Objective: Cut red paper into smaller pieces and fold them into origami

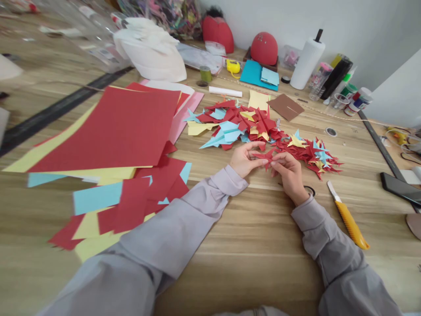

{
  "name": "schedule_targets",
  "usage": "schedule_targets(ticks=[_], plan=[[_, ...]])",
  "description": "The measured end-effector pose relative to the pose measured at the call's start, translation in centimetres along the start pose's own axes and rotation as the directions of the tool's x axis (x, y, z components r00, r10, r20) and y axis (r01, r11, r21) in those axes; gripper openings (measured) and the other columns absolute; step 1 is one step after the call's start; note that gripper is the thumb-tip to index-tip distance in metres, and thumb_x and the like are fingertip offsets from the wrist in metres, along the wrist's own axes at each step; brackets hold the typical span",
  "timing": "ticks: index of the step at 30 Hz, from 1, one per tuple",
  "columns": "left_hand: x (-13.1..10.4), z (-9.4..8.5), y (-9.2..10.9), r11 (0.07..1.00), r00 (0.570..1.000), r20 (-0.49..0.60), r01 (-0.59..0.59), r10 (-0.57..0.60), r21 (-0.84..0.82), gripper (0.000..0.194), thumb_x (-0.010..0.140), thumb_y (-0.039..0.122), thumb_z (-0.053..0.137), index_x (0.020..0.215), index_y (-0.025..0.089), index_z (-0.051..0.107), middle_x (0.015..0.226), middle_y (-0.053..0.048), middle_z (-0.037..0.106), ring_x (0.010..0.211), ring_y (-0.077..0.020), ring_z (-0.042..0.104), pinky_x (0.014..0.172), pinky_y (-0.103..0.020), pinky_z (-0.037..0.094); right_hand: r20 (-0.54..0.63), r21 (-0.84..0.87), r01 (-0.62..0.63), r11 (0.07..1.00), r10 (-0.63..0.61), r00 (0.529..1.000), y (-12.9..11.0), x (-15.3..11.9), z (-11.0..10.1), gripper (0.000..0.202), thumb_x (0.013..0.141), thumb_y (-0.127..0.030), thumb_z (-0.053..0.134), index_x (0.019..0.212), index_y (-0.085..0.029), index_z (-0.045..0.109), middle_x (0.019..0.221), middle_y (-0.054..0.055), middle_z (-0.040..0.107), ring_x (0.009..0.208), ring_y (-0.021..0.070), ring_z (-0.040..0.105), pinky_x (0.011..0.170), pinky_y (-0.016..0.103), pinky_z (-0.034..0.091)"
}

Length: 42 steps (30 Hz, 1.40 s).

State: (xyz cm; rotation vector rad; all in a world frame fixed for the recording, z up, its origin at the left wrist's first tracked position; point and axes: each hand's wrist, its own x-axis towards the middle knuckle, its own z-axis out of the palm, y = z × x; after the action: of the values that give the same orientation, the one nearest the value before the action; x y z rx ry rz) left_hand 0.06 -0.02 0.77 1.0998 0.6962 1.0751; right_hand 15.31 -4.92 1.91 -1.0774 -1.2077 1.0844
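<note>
Between my two hands is a red folded paper star [268, 156] with pointed arms. The thumb and fingers of my left hand [245, 159] pinch its left side. From the right, the fingertips of my right hand [289, 173] grip it too. Just beyond them lies a heap of red, blue and yellow folded paper pieces [230, 125]. A second pile of pointed paper stars [315, 153] sits to the right of that heap. The handle of a dark pair of scissors, or a similar ring [309, 190], shows partly behind my right wrist.
Large red and yellow sheets [115, 127] and smaller cut paper pieces [134, 202] cover the left side. A yellow-handled knife [348, 219] lies at right, blade bare, near a phone [401, 188]. Along the back stand a tape measure [233, 66], blue paper [255, 75] and a white roll [307, 63].
</note>
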Motion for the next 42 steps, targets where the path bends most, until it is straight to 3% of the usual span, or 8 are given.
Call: schedule_targets(ticks=[14,24,32,42], plan=[[-0.1,0.1,0.0,0.998,0.999,-0.051,0.004,-0.001,0.060,0.062,0.051,0.032,0.089,0.102,0.011,0.062,0.058,0.001,0.068,0.050,-0.0134,0.063,0.055,-0.025,0.053,0.014,0.027,-0.025,0.999,0.024,1.000,0.1,0.1,0.0,0.034,0.073,-0.044,0.076,0.082,-0.024,0.050,0.062,-0.006,0.067,0.046,0.0101,0.055,0.046,0.023,0.044],[-0.1,0.4,0.3,0.999,0.997,-0.060,0.044,-0.043,0.002,0.054,0.051,0.030,0.088,0.094,0.011,0.063,0.051,0.001,0.065,0.046,-0.0128,0.061,0.051,-0.024,0.050,0.047,-0.005,-0.009,1.000,0.009,0.999,0.5,0.3,0.0,0.041,0.073,-0.050,0.074,0.085,-0.025,0.044,0.056,-0.009,0.063,0.044,0.0093,0.053,0.046,0.022,0.043],[-0.1,0.3,0.2,0.999,0.997,-0.080,0.022,-0.020,0.029,0.052,0.051,0.031,0.087,0.094,0.012,0.063,0.053,0.002,0.065,0.046,-0.0128,0.061,0.053,-0.026,0.051,0.016,0.064,-0.054,0.997,0.053,0.998,0.8,0.2,-0.3,0.030,0.079,-0.046,0.069,0.089,-0.025,0.051,0.063,-0.007,0.065,0.047,0.0105,0.056,0.046,0.023,0.042],[-0.1,0.0,0.1,0.999,0.998,-0.061,0.000,0.003,0.049,0.051,0.051,0.029,0.087,0.094,0.012,0.064,0.054,0.002,0.066,0.046,-0.0121,0.060,0.052,-0.025,0.050,0.082,-0.061,-0.068,0.996,0.073,0.994,0.2,0.3,-0.2,0.031,0.074,-0.047,0.075,0.072,-0.020,0.061,0.063,-0.003,0.065,0.054,0.0103,0.057,0.054,0.024,0.043]])
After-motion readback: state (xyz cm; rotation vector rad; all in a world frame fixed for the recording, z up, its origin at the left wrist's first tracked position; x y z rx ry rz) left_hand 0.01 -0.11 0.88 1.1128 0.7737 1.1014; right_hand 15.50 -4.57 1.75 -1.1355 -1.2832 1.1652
